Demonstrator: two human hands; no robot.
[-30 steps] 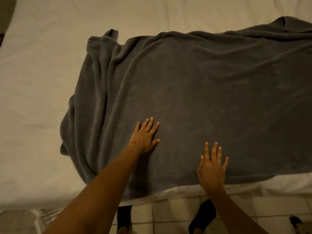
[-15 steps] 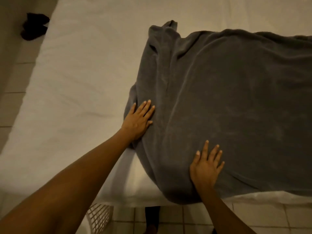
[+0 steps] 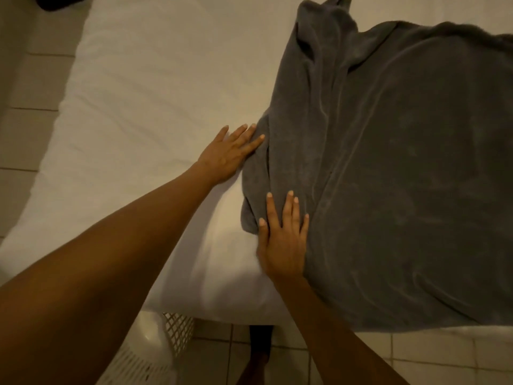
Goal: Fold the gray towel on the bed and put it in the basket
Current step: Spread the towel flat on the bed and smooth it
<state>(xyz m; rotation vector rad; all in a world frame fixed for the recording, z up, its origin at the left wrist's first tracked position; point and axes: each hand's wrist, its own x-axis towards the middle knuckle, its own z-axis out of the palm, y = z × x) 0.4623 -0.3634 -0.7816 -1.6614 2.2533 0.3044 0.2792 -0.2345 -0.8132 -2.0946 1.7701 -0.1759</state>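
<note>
The gray towel (image 3: pixel 388 176) lies spread over the right part of the white bed (image 3: pixel 144 107), its left edge bunched into long folds. My left hand (image 3: pixel 227 154) rests flat on the sheet with its fingertips against the towel's left edge. My right hand (image 3: pixel 283 240) lies flat, fingers apart, on the towel's near left corner by the bed's front edge. Neither hand grips the cloth. The white lattice basket (image 3: pixel 166 345) stands on the floor below the bed's front edge, partly hidden by my left arm.
Tiled floor (image 3: pixel 30 79) runs along the bed's left side and in front of it. A dark object (image 3: pixel 63 1) lies on the floor at the top left. My foot (image 3: pixel 255 362) stands beside the basket.
The view has swung left, so the towel sits further right. Both hands slid left across the towel to its left edge; the left hand now lies mostly on the sheet.
</note>
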